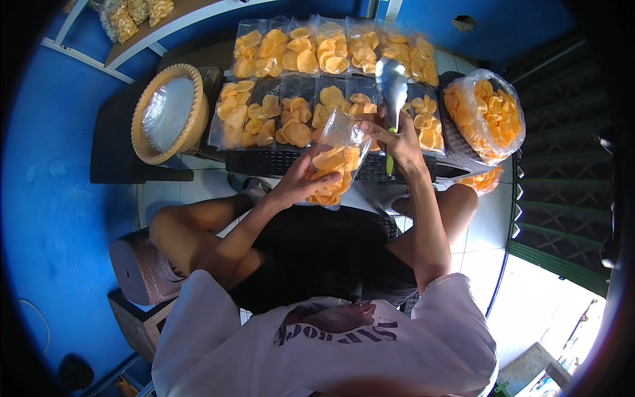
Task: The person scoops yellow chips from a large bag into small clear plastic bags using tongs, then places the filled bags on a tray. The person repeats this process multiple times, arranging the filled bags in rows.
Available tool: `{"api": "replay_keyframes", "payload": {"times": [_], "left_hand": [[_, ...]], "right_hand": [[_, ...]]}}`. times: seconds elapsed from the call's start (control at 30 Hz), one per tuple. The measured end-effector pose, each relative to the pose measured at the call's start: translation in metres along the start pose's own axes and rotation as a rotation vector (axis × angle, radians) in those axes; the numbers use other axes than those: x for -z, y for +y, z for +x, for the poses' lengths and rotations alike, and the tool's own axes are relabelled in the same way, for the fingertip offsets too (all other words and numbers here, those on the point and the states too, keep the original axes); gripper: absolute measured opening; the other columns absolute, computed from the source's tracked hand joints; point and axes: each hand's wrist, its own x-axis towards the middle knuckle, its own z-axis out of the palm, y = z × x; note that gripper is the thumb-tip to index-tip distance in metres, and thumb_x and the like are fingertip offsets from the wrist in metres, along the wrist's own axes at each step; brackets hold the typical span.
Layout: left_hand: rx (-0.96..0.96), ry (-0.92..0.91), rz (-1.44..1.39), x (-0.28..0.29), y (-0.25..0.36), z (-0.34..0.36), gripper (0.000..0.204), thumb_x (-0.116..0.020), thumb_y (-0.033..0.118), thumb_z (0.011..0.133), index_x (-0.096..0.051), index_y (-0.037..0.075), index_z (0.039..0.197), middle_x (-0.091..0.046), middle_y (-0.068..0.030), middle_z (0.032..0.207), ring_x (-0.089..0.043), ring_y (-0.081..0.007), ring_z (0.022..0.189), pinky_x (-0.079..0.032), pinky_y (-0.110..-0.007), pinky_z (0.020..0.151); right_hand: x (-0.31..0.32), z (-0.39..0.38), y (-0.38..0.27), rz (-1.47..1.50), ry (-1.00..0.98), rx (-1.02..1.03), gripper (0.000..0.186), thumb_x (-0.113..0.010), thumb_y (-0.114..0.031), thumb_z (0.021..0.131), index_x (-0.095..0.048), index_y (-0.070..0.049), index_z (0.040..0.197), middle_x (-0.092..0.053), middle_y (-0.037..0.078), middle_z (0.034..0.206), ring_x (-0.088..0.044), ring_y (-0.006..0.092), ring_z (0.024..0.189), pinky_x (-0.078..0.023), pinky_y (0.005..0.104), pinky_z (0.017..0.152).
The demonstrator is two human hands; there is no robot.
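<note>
My left hand is closed round the lower part of a clear plastic bag of round orange crackers, holding it tilted above my lap. In my right hand are metal tongs with a green grip, their head pointing away from me. The fingers of that hand also reach to the bag's upper end; whether they pinch it I cannot make out. Just beyond, several filled cracker bags lie in a near row, with a far row of filled bags behind them.
On the left stands a woven basket lined with clear plastic sheets or bags. A large open plastic bag of crackers is at the right, with another orange-filled bag below it. A shelf with snack bags juts out at upper left.
</note>
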Motion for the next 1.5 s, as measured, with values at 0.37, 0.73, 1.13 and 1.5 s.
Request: {"api": "replay_keyframes", "payload": {"times": [0.37, 0.73, 1.13, 1.5], "left_hand": [[0.002, 0.037, -0.081, 0.003, 0.014, 0.002, 0.06, -0.073, 0.011, 0.092, -0.039, 0.005, 0.141, -0.056, -0.0067, 0.13, -0.055, -0.0169, 0.124, -0.049, -0.032, 0.103], [-0.274, 0.344, 0.099, 0.094, 0.114, 0.034, 0.052, -0.072, 0.006, 0.091, -0.049, 0.002, 0.137, -0.064, -0.0101, 0.128, -0.063, -0.0194, 0.117, -0.051, -0.037, 0.103], [-0.635, 0.31, 1.277, 0.164, 0.101, 0.056, 0.033, -0.084, 0.005, 0.072, -0.071, 0.007, 0.102, -0.064, -0.0079, 0.133, -0.049, -0.029, 0.135, -0.038, -0.041, 0.113], [-0.377, 0.209, 1.562, 0.16, 0.128, 0.023, 0.033, -0.07, 0.0, 0.08, -0.069, 0.007, 0.112, -0.062, -0.0115, 0.134, -0.051, -0.0338, 0.13, -0.042, -0.043, 0.107]], "right_hand": [[0.001, -0.002, -0.007, 0.121, 0.115, -0.08, 0.038, -0.08, -0.022, 0.083, -0.051, -0.009, 0.105, -0.072, 0.01, 0.096, -0.066, 0.0109, 0.073, -0.037, 0.0227, 0.051], [0.0, -0.003, -0.024, 0.327, -0.013, -0.204, 0.027, -0.069, -0.027, 0.091, -0.051, -0.011, 0.104, -0.07, 0.013, 0.102, -0.068, 0.0154, 0.076, -0.038, 0.0218, 0.053], [0.025, -0.012, -0.02, 0.343, 0.068, -0.168, 0.025, -0.067, -0.022, 0.091, -0.05, -0.011, 0.107, -0.069, 0.012, 0.101, -0.067, 0.0132, 0.074, -0.037, 0.0215, 0.052], [0.033, -0.014, -0.022, 0.395, 0.066, -0.178, 0.036, -0.072, -0.026, 0.086, -0.052, -0.008, 0.109, -0.069, 0.011, 0.101, -0.067, 0.0177, 0.08, -0.039, 0.0271, 0.06]]}}
